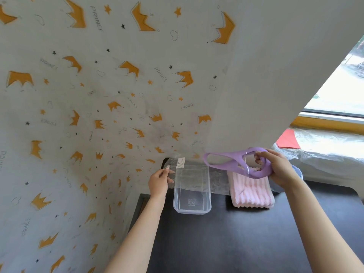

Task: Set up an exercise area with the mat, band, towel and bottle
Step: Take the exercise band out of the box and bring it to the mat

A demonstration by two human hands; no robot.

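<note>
Holding the purple band [239, 161] up over the dark table [236, 239], the right hand [279, 168] has its fingers hooked through one end of the loop while the rest stretches out to the left in the air — reads as the band being kept clear of its wrapper so it can go down with the other gear. The left hand [160, 181] pinches the edge of a clear plastic bag [194, 174] with a white label near its top; the bag drapes across the far end of a clear plastic container [192, 200], which looks empty, probably the band's packaging being held aside. The folded pink towel [250, 191] lies flat on the table just right of the container, directly under the raised band, so it is already laid out. Hard to read: a strip of clear film seems to cling to the band near the right fingers, but glare makes that uncertain. A bluish rounded shape [297, 172] peeks out behind the right wrist — possibly the bottle, too covered to say. No mat is identifiable; the dark surface could be table or mat. The crown-print wall [88, 105] fills the left, and a red sheet [287, 140] sits on plastic-covered stuff by the window, cut off at the frame edge.
</note>
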